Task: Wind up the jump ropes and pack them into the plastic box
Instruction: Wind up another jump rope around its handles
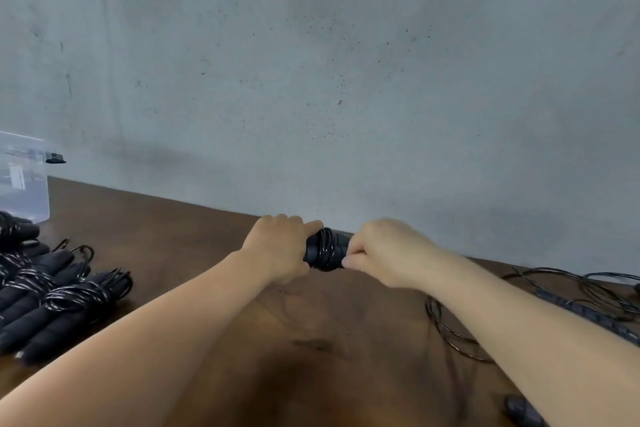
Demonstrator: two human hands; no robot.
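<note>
Both hands were stretched out over the brown wooden counter (194, 239), close to the grey concrete wall (346, 62). The left hand (280, 246) was wrapped around one end of a black jump rope (325, 249), whose cord was coiled in tight turns round its handles. The right hand (384, 251) was clenched at the other end of that bundle, its fingertips (348, 262) pinching at the cord there. The bundle was held just above the counter, near its far edge.

At the left lay a heap of wound ropes (52, 298), black handles side by side with cord banded round them. Behind the heap stood the clear plastic box (24, 184), against the wall; what it held I could not make out. At the right, loose black ropes (588, 291) sprawled in open loops on the counter, partly under the right forearm.
</note>
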